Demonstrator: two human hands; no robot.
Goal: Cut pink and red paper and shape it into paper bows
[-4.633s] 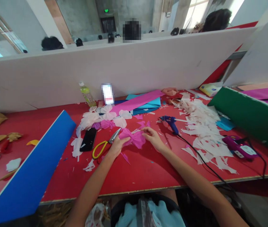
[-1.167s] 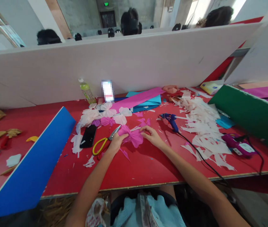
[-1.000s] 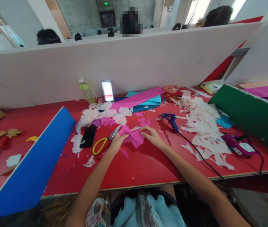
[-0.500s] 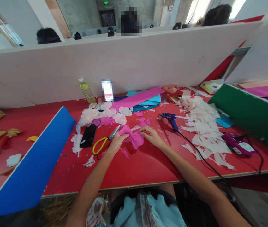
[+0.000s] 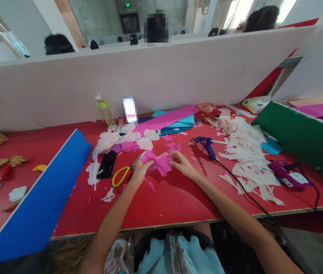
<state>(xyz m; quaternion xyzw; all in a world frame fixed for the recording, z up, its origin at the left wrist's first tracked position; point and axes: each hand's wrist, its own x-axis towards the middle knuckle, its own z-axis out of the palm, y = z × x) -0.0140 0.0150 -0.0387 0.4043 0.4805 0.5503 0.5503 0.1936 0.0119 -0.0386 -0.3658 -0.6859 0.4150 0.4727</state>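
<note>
A magenta crepe-paper flower (image 5: 158,163) lies on the red table (image 5: 178,198) between both hands. My left hand (image 5: 140,171) pinches its left side with closed fingers. My right hand (image 5: 182,164) grips its right side, fingers curled onto the paper. Yellow-handled scissors (image 5: 124,172) lie just left of my left hand, blades pointing toward the flower. A blue glue gun (image 5: 205,145) rests to the right of my right hand, its black cord trailing toward the table's front edge.
Finished white and pink paper flowers (image 5: 127,137) sit behind a black phone (image 5: 107,164). White paper scraps (image 5: 244,152) cover the right side. A blue board (image 5: 40,201) leans at left, a green board (image 5: 301,140) at right. A bottle (image 5: 103,110) stands by the white partition (image 5: 150,76).
The hands stay on the magenta flower; its petals have shifted slightly as the fingers work it. Nothing else on the table has moved.
</note>
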